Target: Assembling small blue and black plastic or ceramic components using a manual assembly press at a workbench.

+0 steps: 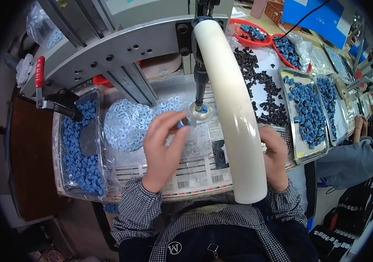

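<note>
My left hand (163, 146) pinches a small blue cap (180, 124) beside the press die (201, 110); seat it squarely (right hand (276, 157), grip hidden, behind the white lever (230, 109))

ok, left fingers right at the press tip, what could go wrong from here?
1. Pinch: the left hand holds a small blue part right beside the clear fixture under the press rod; fingers could get caught.
2. The white lever hides much of the right hand, so an accidental pull is possible.
3. The heap of pale blue rings lies close by; strays could slide under the tip.
</note>
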### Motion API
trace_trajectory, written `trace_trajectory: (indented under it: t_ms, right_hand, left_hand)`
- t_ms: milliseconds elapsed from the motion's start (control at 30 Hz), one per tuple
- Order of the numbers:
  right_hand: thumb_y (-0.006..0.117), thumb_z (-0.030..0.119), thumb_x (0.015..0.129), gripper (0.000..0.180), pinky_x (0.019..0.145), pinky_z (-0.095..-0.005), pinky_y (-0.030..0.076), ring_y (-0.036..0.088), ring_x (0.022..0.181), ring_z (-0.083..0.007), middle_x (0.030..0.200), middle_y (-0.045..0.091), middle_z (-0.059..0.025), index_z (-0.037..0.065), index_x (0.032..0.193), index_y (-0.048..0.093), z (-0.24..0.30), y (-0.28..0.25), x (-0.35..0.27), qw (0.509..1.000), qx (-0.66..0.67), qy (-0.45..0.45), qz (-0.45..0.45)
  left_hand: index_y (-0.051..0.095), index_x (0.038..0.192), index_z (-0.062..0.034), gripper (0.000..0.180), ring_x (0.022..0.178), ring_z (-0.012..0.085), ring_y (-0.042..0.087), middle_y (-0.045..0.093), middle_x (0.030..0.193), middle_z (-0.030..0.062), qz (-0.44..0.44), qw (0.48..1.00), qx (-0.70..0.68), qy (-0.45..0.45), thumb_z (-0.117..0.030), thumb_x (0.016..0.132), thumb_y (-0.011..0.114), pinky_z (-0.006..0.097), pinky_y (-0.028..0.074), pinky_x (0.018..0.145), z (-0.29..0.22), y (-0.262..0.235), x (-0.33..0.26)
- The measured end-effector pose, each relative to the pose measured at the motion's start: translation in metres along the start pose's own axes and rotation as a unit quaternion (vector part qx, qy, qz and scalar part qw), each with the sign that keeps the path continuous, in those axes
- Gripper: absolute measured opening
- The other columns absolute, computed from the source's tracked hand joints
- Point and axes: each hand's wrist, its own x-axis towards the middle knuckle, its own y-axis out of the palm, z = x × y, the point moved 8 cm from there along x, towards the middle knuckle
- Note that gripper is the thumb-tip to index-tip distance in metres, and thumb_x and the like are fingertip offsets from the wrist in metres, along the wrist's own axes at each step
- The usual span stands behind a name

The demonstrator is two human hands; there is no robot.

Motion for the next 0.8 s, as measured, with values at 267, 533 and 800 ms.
trace_trajectory:
  t_ms: [267,533,800]
  right_hand:
    - [0.073,0.007,0.084,0.023,0.068,-0.0337,0.053,0.067,0.076,-0.0244,0.091,0.067,-0.0118,0.003,0.107,0.07,-0.03,0.014,0.059,0.997,-0.061,-0.023,0.035]
    - [0.074,0.014,0.083,0.025,0.083,-0.0446,0.052,0.063,0.097,-0.0376,0.103,0.062,-0.0168,0.002,0.103,0.065,-0.035,0.11,0.082,0.962,-0.141,-0.151,0.177]
    - [0.07,0.011,0.085,0.019,0.082,-0.0436,0.051,0.062,0.098,-0.0326,0.103,0.061,-0.013,0.006,0.103,0.066,-0.061,-0.014,0.054,0.969,-0.246,-0.009,0.035]
  left_hand:
    - [0.073,0.1,-0.0109,0.026,0.091,0.0248,0.072,0.07,0.099,0.0082,-0.023,0.86,0.128,0.493,-0.012,0.075,0.073,0.034,0.06,0.076,-0.185,-0.007,0.039]
    - [0.068,0.117,0.0028,0.027,0.096,0.0125,0.067,0.072,0.108,0.0087,-0.011,0.916,-0.2,0.349,0.007,0.091,0.063,0.024,0.054,0.085,-0.22,-0.043,0.169]
    - [0.052,0.131,0.0056,0.033,0.113,0.0289,0.067,0.063,0.125,0.0222,-0.153,0.948,-0.183,0.21,0.003,0.098,0.056,0.033,0.056,0.091,-0.121,-0.083,0.11]
